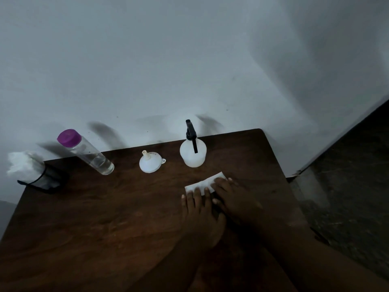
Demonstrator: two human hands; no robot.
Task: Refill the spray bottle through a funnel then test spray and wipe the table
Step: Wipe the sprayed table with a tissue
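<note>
On the dark wooden surface point(105, 218), right of centre, we've got both hands flat on a folded white tissue point(205, 182). Left hand point(200, 209) has its fingers spread narrow and pressing the near-left edge; right hand point(233, 197) lies palm-down over the right end. Neither is curled around it, just pinning it down. We read this as the wipe step.

Largest to smallest:
- Surface: stiff, smooth, looks slick enough for the tissue to slide. Any wet patch is too dim to see.
- Clear bottle point(88, 153) with a purple cap, far left, near the back edge: liquid low inside, so probably light. Rigid; take it round the middle.
- Spray bottle point(192, 152), at the back edge, just beyond the tissue: white body, black trigger head fitted. Fill level doesn't show through, so weight is a guess. Hold the body or neck, finger on the trigger.
- Tissue pack point(27, 169), far-left corner in a dark holder: soft, pull from the top.
- Funnel point(149, 162), between the two bottles, lying mouth-down with its spout up: light, stiff plastic, tips easily. Take it by the rim.
- Tissue: thin, limp, likely to tear when wet. Flat palm pressure beats a pinch; keep it folded so it doesn't bunch.
</note>
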